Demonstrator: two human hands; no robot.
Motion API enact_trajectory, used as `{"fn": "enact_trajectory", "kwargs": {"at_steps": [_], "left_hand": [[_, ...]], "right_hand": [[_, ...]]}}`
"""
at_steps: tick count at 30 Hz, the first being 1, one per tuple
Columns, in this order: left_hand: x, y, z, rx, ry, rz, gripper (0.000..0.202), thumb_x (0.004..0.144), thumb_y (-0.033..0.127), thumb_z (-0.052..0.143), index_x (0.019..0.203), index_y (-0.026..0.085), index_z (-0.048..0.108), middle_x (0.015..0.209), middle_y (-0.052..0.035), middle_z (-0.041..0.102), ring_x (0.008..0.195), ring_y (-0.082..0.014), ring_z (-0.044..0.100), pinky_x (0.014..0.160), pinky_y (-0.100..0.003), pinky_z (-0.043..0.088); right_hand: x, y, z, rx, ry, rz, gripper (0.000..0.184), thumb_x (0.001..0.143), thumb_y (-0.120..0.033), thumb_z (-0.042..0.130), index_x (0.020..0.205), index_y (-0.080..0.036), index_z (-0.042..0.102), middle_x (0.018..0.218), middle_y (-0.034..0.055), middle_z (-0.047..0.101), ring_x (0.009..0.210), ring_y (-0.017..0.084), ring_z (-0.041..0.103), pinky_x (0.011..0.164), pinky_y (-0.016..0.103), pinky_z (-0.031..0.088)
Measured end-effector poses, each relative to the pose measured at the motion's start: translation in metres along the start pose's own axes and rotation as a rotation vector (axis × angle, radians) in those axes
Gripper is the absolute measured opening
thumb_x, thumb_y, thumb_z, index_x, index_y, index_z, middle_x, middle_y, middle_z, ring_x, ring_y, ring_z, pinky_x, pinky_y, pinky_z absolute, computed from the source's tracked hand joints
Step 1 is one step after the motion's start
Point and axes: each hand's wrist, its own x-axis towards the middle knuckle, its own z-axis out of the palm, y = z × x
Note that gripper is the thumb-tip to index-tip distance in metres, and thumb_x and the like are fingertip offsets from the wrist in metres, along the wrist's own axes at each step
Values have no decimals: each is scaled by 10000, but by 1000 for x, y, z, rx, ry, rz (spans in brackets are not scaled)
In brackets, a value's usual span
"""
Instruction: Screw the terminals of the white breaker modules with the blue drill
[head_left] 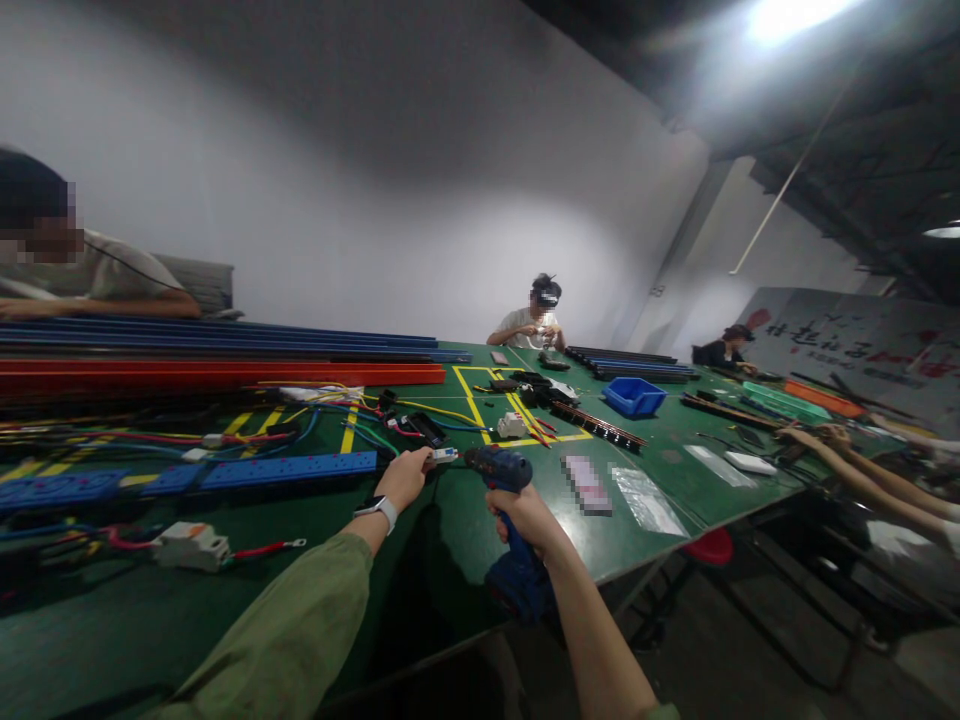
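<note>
In the head view my right hand [529, 522] is wrapped round the handle of a blue cordless drill [516, 468], its nose pointing left. My left hand [405, 478] pinches a small white and blue part [444, 455] right in front of the drill's tip. Whether tip and part touch, I cannot tell. Beside my left hand ends a long blue power strip [292, 470] with sockets along it. A white circuit breaker [191, 545] with a red lead lies nearer on the left. Another white breaker [512, 425] lies beyond the drill.
Coloured wires [315, 410] spread over the green table [480, 590]. Behind them lie orange rails [225, 378] and blue rails [225, 335]. A blue bin [634, 396], a blurred-out flat object [587, 485] and a clear plastic bag [646, 500] lie right. Several people sit around.
</note>
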Motion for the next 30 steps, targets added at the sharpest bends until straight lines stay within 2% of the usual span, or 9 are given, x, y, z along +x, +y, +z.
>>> {"fn": "enact_trajectory", "kwargs": {"at_steps": [14, 20, 25, 30], "left_hand": [[-1, 1, -2, -9, 5, 11, 249, 933, 225, 495, 1119, 242, 660, 1018, -90, 717, 989, -219, 632, 857, -292, 423], [-1, 0, -2, -3, 18, 22, 276, 926, 189, 487, 1136, 253, 653, 1036, -77, 720, 988, -221, 630, 851, -297, 425], [-1, 2, -3, -1, -6, -5, 263, 933, 218, 491, 1132, 238, 661, 1014, -87, 718, 978, -224, 635, 839, -298, 429], [-2, 1, -2, 4, 25, 17, 270, 935, 226, 486, 1139, 255, 660, 1006, -81, 718, 965, -228, 635, 828, -301, 424]], "right_hand": [[-8, -13, 4, 9, 5, 20, 102, 693, -232, 585, 666, -200, 493, 457, -64, 452, 377, 96, 444, 398, 214, 339], [-9, -12, 4, -3, 11, 35, 116, 698, -241, 589, 666, -204, 484, 435, -65, 446, 374, 98, 443, 403, 212, 329], [-8, -11, 4, -6, 7, 18, 127, 697, -250, 591, 666, -207, 476, 428, -69, 433, 378, 104, 448, 405, 215, 327], [-10, -12, 4, -10, 7, 4, 114, 697, -242, 581, 662, -206, 479, 432, -68, 435, 375, 99, 433, 407, 216, 330]]}}
